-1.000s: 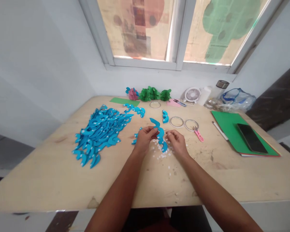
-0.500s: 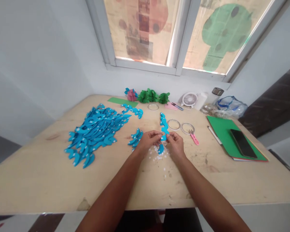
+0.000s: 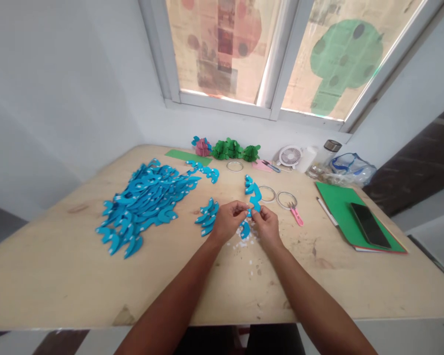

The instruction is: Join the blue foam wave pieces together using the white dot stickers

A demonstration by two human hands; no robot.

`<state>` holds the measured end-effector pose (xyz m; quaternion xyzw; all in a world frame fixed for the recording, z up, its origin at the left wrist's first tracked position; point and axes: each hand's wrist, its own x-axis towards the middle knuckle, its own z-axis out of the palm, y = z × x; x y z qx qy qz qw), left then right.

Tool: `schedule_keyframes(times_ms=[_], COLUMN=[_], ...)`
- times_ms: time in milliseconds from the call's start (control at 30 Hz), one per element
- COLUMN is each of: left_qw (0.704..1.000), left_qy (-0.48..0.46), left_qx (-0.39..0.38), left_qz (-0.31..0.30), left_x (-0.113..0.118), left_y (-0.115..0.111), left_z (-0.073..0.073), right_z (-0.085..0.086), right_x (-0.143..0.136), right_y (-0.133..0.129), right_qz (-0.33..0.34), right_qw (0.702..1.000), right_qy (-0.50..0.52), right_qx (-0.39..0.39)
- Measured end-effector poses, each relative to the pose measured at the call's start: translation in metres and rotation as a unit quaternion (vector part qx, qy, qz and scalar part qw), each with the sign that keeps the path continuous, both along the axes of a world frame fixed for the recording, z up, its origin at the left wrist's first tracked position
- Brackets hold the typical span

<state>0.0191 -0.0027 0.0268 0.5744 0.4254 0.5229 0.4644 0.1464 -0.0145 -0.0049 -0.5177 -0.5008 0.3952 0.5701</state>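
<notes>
Both hands meet over a chain of curved blue paper pieces [image 3: 256, 192] that runs away from me across the table. My right hand [image 3: 266, 222] pinches the near end of this chain. Thumb and fingers of my left hand [image 3: 231, 219] are pressed together at the same end; whatever is between them is too small to make out. Just below the fingers lies a loose blue piece [image 3: 245, 230] among small white paper bits [image 3: 241, 242]. Beside my left hand is a small stack of blue pieces [image 3: 207, 217] with white tabs.
A large heap of blue pieces [image 3: 144, 197] covers the left. Tape rings [image 3: 286, 199] and pink-handled snips [image 3: 296, 216] lie right of my hands. Farther right are a green folder [image 3: 336, 202] and a phone [image 3: 370, 224]. Green paper shapes [image 3: 231, 149] and a small fan [image 3: 290, 156] stand along the wall.
The chain's middle has bent to the right and its near end has turned slightly between my fingers. Both hands stay close together, and the camera view has tilted slightly.
</notes>
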Motion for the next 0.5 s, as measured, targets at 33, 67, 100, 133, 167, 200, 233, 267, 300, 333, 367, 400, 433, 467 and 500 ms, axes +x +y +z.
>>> schedule_keyframes(times_ms=[33, 67, 100, 133, 167, 200, 233, 267, 300, 333, 367, 400, 433, 467, 500], left_qw=[1.000, 1.000, 1.000, 1.000, 0.999, 0.998, 0.997, 0.995, 0.994, 0.994, 0.994, 0.995, 0.995, 0.996, 0.996], left_qy=[0.002, -0.002, -0.011, -0.021, -0.030, -0.038, -0.043, -0.048, -0.052, -0.055, -0.058, -0.058, -0.059, -0.059, -0.060], left_qx=[0.005, 0.003, -0.005, -0.019, -0.035, -0.052, -0.065, -0.074, -0.078, -0.078, -0.076, -0.073, -0.071, -0.068, -0.066], left_qz=[0.005, 0.008, 0.009, 0.005, -0.002, -0.013, -0.026, -0.039, -0.047, -0.049, -0.045, -0.037, -0.028, -0.020, -0.013], left_x=[0.0004, 0.0008, 0.0012, 0.0017, 0.0022, 0.0028, 0.0035, 0.0042, 0.0050, 0.0057, 0.0063, 0.0068, 0.0071, 0.0073, 0.0074], left_y=[0.0004, 0.0008, 0.0010, 0.0012, 0.0012, 0.0010, 0.0008, 0.0005, 0.0001, -0.0002, -0.0005, -0.0009, -0.0014, -0.0020, -0.0027], left_z=[-0.0010, -0.0021, -0.0032, -0.0042, -0.0052, -0.0060, -0.0068, -0.0074, -0.0078, -0.0081, -0.0081, -0.0079, -0.0075, -0.0067, -0.0057], right_z=[0.0005, 0.0012, 0.0019, 0.0026, 0.0031, 0.0034, 0.0034, 0.0032, 0.0028, 0.0024, 0.0021, 0.0020, 0.0023, 0.0029, 0.0038], right_x=[-0.0001, -0.0002, -0.0002, 0.0000, 0.0003, 0.0007, 0.0013, 0.0018, 0.0023, 0.0027, 0.0029, 0.0030, 0.0029, 0.0027, 0.0025], right_y=[-0.0004, -0.0007, -0.0009, -0.0009, -0.0007, -0.0003, 0.0003, 0.0011, 0.0019, 0.0026, 0.0032, 0.0035, 0.0037, 0.0037, 0.0035], right_qz=[-0.004, -0.007, -0.009, -0.011, -0.011, -0.010, -0.008, -0.006, -0.003, 0.002, 0.009, 0.015, 0.022, 0.028, 0.033], right_qw=[1.000, 1.000, 1.000, 1.000, 1.000, 1.000, 1.000, 0.999, 0.998, 0.997, 0.995, 0.992, 0.990, 0.988, 0.986], right_qy=[-0.010, -0.016, -0.017, -0.012, -0.003, 0.009, 0.023, 0.039, 0.058, 0.080, 0.102, 0.122, 0.140, 0.153, 0.162], right_qx=[0.007, 0.012, 0.016, 0.018, 0.019, 0.017, 0.013, 0.006, -0.001, -0.008, -0.014, -0.017, -0.017, -0.015, -0.013])
